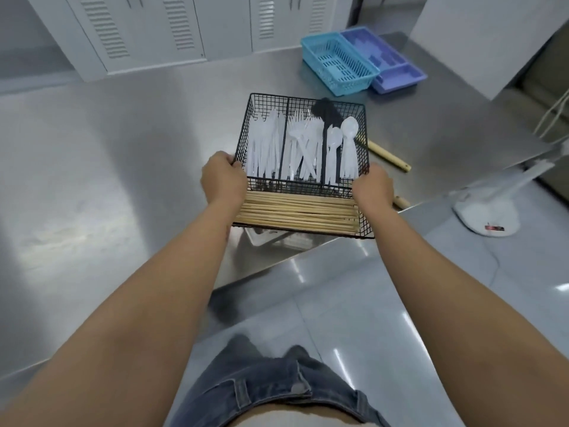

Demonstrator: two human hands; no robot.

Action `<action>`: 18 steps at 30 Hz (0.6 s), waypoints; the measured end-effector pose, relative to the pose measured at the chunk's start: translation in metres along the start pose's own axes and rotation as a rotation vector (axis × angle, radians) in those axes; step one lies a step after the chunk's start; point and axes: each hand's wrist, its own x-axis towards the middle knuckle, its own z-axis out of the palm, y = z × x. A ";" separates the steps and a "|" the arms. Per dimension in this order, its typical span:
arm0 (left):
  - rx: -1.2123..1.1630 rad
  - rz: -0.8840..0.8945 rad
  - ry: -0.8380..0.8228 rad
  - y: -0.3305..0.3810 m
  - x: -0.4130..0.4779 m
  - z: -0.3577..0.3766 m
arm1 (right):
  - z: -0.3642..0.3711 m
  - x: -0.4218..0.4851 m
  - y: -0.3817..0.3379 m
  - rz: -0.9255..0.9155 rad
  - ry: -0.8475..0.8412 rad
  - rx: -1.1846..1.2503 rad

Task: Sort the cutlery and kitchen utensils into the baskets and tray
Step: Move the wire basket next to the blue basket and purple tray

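I grip the black wire basket with both hands, my left hand clamped on its left wall and my right hand on its right, chopsticks lying crosswise nearest me. It sits straight ahead over the steel surface, equally near both arms. The blue basket and purple tray wait well beyond, to the right.

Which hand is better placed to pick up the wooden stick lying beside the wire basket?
Probably the right hand: the wooden stick lies just beyond it; the left hand grips the wire basket's opposite side.
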 end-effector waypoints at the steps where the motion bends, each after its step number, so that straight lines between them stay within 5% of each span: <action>1: 0.001 0.004 -0.009 0.010 0.000 0.009 | -0.006 0.009 0.007 0.006 -0.001 0.008; 18: 0.001 0.225 -0.185 0.172 0.038 0.178 | -0.075 0.170 0.090 0.208 0.121 0.109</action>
